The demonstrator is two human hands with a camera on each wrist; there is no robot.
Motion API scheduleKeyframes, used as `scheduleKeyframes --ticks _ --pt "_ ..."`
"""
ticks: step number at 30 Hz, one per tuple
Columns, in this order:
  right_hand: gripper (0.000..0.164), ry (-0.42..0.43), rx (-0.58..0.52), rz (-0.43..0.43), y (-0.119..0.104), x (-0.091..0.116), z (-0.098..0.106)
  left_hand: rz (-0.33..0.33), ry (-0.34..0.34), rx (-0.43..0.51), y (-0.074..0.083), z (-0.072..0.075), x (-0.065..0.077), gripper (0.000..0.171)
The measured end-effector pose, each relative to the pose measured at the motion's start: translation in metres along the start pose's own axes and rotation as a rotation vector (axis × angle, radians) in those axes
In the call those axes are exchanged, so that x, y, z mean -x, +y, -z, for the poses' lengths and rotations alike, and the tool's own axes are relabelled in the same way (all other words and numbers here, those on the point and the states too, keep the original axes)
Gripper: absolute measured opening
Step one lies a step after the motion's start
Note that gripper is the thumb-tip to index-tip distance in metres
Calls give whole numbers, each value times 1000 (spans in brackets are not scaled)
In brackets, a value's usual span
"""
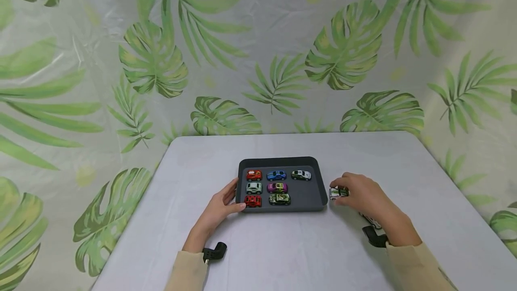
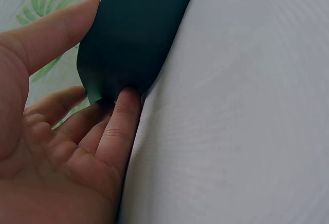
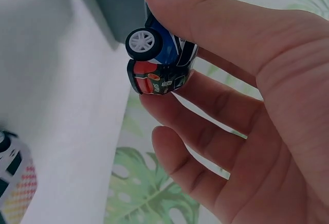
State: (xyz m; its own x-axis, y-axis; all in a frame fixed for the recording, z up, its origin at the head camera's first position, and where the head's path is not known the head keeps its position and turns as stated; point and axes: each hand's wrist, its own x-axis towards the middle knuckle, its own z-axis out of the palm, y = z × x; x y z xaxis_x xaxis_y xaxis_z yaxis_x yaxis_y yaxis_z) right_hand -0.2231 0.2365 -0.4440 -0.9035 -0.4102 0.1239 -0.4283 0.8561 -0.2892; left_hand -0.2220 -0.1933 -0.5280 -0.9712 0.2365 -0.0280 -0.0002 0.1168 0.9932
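A dark grey tray [image 1: 305,194] holds several toy cars. My left hand [image 1: 216,210] grips its left side, thumb at the near-left corner and fingers along the outer wall; in the left wrist view the thumb touches the tray wall [image 2: 139,29]. Just off the tray's right side, my right hand [image 1: 365,196] pinches a toy car [image 1: 334,193] between thumb and fingers. The right wrist view shows this toy car's blue side and red and black end [image 3: 159,62]. Another, whitish toy car [image 1: 371,221] lies on the table, partly hidden below my right wrist.
In the tray stand a left column with a pale green car [image 1: 254,187], a middle column with a blue car [image 1: 276,175], and one white-and-green car [image 1: 301,174] at the right. A white cloth covers the table [image 1: 282,250]. A leaf-patterned curtain [image 1: 278,35] hangs behind.
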Motion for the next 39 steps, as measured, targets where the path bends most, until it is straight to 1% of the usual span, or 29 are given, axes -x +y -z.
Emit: scheduleKeyframes --ticks 7,12,26,29,34,36,39 --pt "41 7 -14 26 -6 -13 1 0 8 -6 1 1 0 91" --pt "41 -5 -26 46 -9 -24 0 2 2 0 1 1 1 92" --pt "40 -26 -27 54 -24 -58 -4 10 -1 -23 0 3 1 92" --pt "40 -23 -33 61 -28 -65 -8 0 -1 -22 0 3 1 92" --pt "41 -26 -35 44 -30 -71 -20 -26 -31 -10 0 2 -1 92" --pt "41 -25 -29 42 -31 -73 -25 -21 -35 -7 -1 1 -1 92" --pt "41 -14 -14 48 -32 -76 -32 -13 -24 -8 0 2 0 92"
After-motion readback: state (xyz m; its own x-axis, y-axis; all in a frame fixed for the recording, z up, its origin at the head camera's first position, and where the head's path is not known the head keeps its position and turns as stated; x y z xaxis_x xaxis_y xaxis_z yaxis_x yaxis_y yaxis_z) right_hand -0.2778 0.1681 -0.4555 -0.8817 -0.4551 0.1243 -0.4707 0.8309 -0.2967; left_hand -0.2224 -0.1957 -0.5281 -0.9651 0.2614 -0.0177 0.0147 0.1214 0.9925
